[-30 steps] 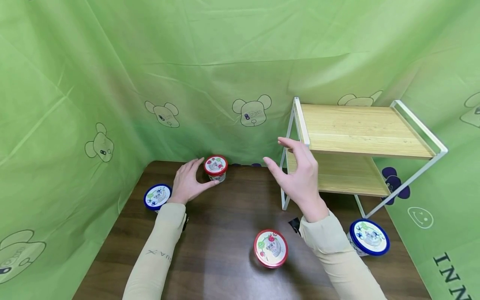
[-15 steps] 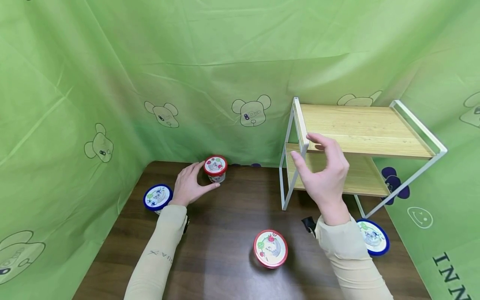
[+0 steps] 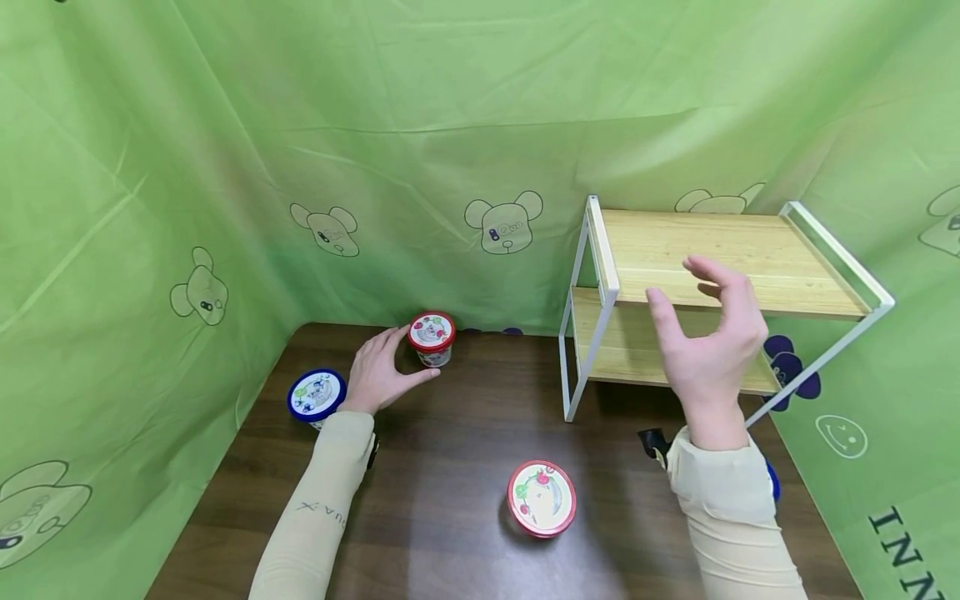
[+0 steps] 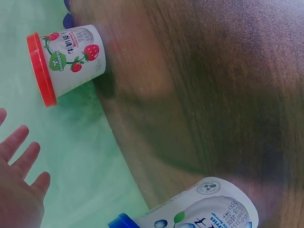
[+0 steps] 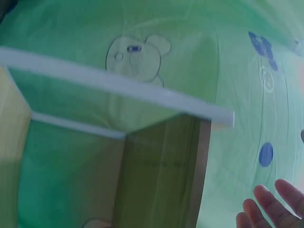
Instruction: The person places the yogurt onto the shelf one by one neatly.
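Note:
My left hand (image 3: 377,372) hovers at the back left of the table, thumb and fingers spread beside a red-lidded tub (image 3: 432,333). In the left wrist view that strawberry tub (image 4: 76,59) stands apart from the fingertips of the left hand (image 4: 21,185). Close to the left wrist is a blue-lidded tub (image 3: 317,394), its side printed with blueberries. My right hand (image 3: 711,340) is raised in front of the two-tier shelf (image 3: 720,250), thumb and fingers parted around nothing. Another red-lidded tub (image 3: 542,498) sits at the front middle.
A second blue-lidded tub (image 3: 774,483) is mostly hidden behind the right sleeve. The shelf has a white metal frame (image 3: 588,358) and a lower wooden board (image 3: 622,350). Green printed cloth (image 3: 420,167) hangs around the dark wooden table (image 3: 442,467).
My right hand has moved to the right, from left of the shelf to in front of it, and its sleeve now covers most of the right blue-lidded tub. The left hand has barely moved.

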